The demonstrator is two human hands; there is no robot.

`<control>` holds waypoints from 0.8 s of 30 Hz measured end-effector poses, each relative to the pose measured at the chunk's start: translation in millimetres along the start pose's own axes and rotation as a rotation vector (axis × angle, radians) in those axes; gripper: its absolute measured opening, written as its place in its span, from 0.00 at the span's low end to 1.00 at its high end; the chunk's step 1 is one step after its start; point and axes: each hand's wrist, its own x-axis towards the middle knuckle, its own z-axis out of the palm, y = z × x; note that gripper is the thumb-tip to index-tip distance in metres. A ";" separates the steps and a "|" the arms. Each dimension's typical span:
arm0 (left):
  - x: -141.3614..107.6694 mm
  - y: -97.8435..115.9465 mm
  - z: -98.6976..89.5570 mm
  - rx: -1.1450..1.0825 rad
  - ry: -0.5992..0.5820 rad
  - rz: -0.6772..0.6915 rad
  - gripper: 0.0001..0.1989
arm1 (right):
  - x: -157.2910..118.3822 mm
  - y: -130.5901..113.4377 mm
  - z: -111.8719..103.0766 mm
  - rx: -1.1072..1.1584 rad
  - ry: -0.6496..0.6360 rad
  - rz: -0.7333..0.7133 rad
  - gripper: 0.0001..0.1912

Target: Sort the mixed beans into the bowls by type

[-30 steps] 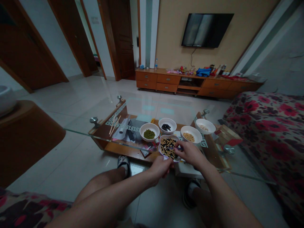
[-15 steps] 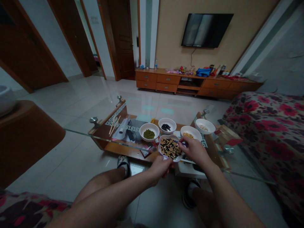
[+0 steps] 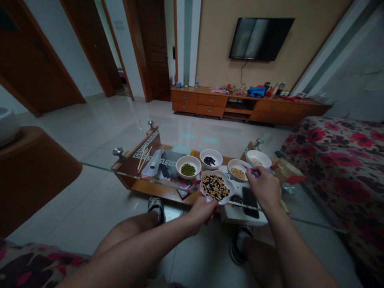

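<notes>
My left hand (image 3: 205, 209) is closed on the near edge of a flower-shaped bowl (image 3: 230, 189) with a purple rim, which holds mixed yellow and black beans. My right hand (image 3: 265, 187) pinches slim bluish tweezers (image 3: 254, 173). Their tips reach over the right side of a white bowl (image 3: 232, 164) of yellow beans; whether they grip a bean is too small to tell. Behind it to the right stands a bowl of pale pieces (image 3: 260, 155). A bowl of black beans (image 3: 211, 152) and a bowl of green beans (image 3: 192, 159) stand to the left.
The bowls rest on a glass table (image 3: 102, 162). Wooden chopsticks (image 3: 145, 158) lie at its left. A dark phone (image 3: 251, 203) shows on a white box below the glass. An open carton (image 3: 286, 172) is at the right, beside a floral-covered sofa (image 3: 336, 148).
My right hand has moved right with the tweezers, from the mixed-bean bowl to the yellow-bean bowl. My left hand keeps its hold and has hardly moved.
</notes>
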 end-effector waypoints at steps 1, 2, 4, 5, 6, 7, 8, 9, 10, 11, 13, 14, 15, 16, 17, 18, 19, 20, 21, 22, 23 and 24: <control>0.4 -0.5 -0.1 0.001 0.003 -0.001 0.10 | 0.5 0.1 -0.9 -0.012 0.000 0.032 0.20; 0.7 -0.8 -0.1 0.005 0.007 -0.004 0.09 | 0.6 -0.3 -1.9 -0.021 -0.003 0.063 0.20; 1.2 -1.2 -0.2 0.013 0.018 -0.003 0.09 | 0.3 -2.0 -3.9 -0.037 -0.009 0.124 0.20; 1.3 -1.4 -0.2 0.015 0.021 0.000 0.08 | 0.0 -2.8 -4.9 -0.048 -0.009 0.147 0.20; 1.6 -1.6 -0.2 0.015 0.022 0.002 0.08 | -0.3 -3.4 -5.8 -0.060 -0.008 0.161 0.20; 1.8 -1.9 -0.1 0.014 0.022 0.005 0.08 | -0.5 -3.6 -6.8 -0.073 -0.011 0.167 0.20; 2.0 -2.1 -0.2 0.010 0.020 0.008 0.08 | -0.5 -3.4 -7.7 -0.087 -0.015 0.173 0.20; 2.2 -2.3 -0.2 0.009 0.017 0.009 0.08 | -0.3 -2.8 -8.5 -0.102 -0.024 0.180 0.20; 2.3 -2.3 -0.3 0.010 0.013 0.008 0.08 | 0.0 -1.9 -9.2 -0.115 -0.038 0.189 0.20; 2.1 -2.1 -0.4 0.009 0.010 0.009 0.09 | 0.5 -0.7 -9.9 -0.127 -0.056 0.200 0.20; 1.1 -1.2 -0.6 0.007 0.008 0.007 0.08 | 1.6 1.5 -10.9 -0.148 -0.097 0.220 0.20; 0.4 -0.6 -0.7 0.002 0.009 0.006 0.08 | 2.1 2.3 -11.2 -0.155 -0.112 0.227 0.20; -0.4 0.1 -0.7 -0.002 0.009 0.001 0.08 | 2.6 2.8 -11.5 -0.160 -0.122 0.234 0.21; -1.2 0.7 -0.6 -0.007 0.010 -0.005 0.08 | 2.8 3.0 -11.7 -0.162 -0.128 0.237 0.21; -1.8 1.2 -0.5 -0.011 0.011 -0.010 0.08 | 2.9 2.9 -11.8 -0.161 -0.129 0.237 0.21; -2.2 1.5 -0.4 -0.013 0.012 -0.011 0.08 | 2.8 2.5 -11.8 -0.159 -0.127 0.233 0.21; -2.2 1.7 -0.4 -0.013 0.013 -0.011 0.08 | 2.6 1.9 -11.7 -0.155 -0.125 0.227 0.21; -2.0 1.6 -0.3 -0.009 0.015 -0.011 0.08 | 2.3 1.3 -11.6 -0.149 -0.127 0.220 0.21; -1.6 1.4 -0.3 -0.005 0.015 -0.011 0.08 | 1.9 0.6 -11.3 -0.144 -0.129 0.211 0.22; -1.0 1.1 -0.4 -0.001 0.015 -0.007 0.08 | 1.6 0.2 -10.8 -0.139 -0.130 0.204 0.21; -0.4 0.8 -0.4 0.004 0.014 -0.007 0.09 | 1.2 0.0 -10.1 -0.136 -0.129 0.196 0.22; 0.1 0.5 -0.4 0.010 0.012 -0.009 0.09 | 0.9 0.0 -9.2 -0.132 -0.127 0.187 0.22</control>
